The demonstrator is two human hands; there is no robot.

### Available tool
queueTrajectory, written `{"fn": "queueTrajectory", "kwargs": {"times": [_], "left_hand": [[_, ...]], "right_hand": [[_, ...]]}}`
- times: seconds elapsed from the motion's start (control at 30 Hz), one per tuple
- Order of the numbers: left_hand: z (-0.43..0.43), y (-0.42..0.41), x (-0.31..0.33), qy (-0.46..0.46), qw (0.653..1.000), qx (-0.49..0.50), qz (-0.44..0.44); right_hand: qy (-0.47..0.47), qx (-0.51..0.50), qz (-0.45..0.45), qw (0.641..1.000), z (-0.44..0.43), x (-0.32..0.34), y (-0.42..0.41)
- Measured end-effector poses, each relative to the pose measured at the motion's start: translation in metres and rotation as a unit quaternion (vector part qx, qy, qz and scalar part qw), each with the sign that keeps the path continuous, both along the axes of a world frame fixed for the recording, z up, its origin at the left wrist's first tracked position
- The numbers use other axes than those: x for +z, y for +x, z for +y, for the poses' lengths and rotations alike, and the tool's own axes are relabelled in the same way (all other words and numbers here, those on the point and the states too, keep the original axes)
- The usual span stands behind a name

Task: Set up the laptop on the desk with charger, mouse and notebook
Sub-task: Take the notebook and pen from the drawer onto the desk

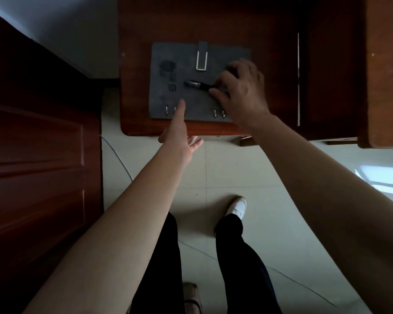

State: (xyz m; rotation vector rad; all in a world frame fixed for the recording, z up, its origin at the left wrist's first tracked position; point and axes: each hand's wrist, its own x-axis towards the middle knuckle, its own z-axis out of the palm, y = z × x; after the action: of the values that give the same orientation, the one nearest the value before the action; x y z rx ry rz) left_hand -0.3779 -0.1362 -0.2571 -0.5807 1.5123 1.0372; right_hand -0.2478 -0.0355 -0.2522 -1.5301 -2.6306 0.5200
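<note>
A: The notebook (191,82) is lying flat on the bench (270,30), near its front edge, closed, with a strap and metal clasp over the cover and ring ends showing along the near side.

B: How is it going to handle?

A: I'm judging it light but floppy-covered; best taken by the ringed spine edge or slid from under, not by the strap. The pen (196,85) on top looks slick and likely to roll.

B: And the hands?

A: The right hand (243,91) is pinching the pen's end between thumb and fingers. The left hand (179,132) is loose, holding nothing, one finger stretching onto the notebook's near edge.

B: What's hard to see?

A: The laptop, charger and mouse aren't showing anywhere. The cover's printed logo is too dark to read, and the right hand is hiding the notebook's right corner.
</note>
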Motion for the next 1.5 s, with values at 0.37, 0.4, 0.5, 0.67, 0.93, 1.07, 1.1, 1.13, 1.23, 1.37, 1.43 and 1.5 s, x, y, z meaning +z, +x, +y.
{"fn": "queueTrajectory", "kwargs": {"times": [0.37,0.4,0.5,0.67,0.93,1.07,1.1,1.13,1.23,1.37,1.43,1.5], "left_hand": [[-0.005,-0.002,-0.01,0.077,0.996,-0.004,-0.048],[-0.008,-0.002,-0.01,0.079,0.995,-0.001,-0.053],[-0.021,-0.002,-0.014,0.094,0.994,-0.002,-0.06],[-0.043,-0.003,-0.014,0.106,0.993,0.035,-0.041],[-0.077,0.0,0.01,0.076,0.992,0.021,0.097],[-0.096,-0.006,0.039,0.101,0.989,-0.044,0.095],[-0.099,-0.006,0.05,0.114,0.988,-0.056,0.091],[-0.102,-0.005,0.068,0.129,0.985,-0.075,0.089],[-0.099,-0.007,0.11,0.166,0.973,-0.13,0.097],[-0.085,-0.009,0.173,0.214,0.954,-0.177,0.113],[-0.077,-0.009,0.201,0.235,0.943,-0.205,0.111],[-0.067,-0.011,0.229,0.259,0.931,-0.233,0.107]], "right_hand": [[-0.076,-0.032,0.053,0.995,0.064,0.008,-0.045],[-0.064,-0.031,0.037,0.997,0.057,0.007,-0.043],[-0.032,-0.065,0.017,0.997,0.029,0.006,-0.03],[-0.065,-0.084,0.049,0.993,-0.03,0.008,-0.002],[-0.228,-0.272,0.182,0.917,-0.075,0.013,0.038],[-0.319,-0.309,0.213,0.87,-0.095,0.036,0.056],[-0.346,-0.321,0.227,0.852,-0.099,0.045,0.062],[-0.375,-0.334,0.247,0.829,-0.105,0.061,0.069],[-0.449,-0.371,0.336,0.74,-0.113,0.097,0.086],[-0.476,-0.423,0.415,0.65,-0.128,0.159,0.109],[-0.459,-0.461,0.422,0.631,-0.135,0.19,0.118],[-0.434,-0.477,0.458,0.612,-0.142,0.22,0.126]]}}
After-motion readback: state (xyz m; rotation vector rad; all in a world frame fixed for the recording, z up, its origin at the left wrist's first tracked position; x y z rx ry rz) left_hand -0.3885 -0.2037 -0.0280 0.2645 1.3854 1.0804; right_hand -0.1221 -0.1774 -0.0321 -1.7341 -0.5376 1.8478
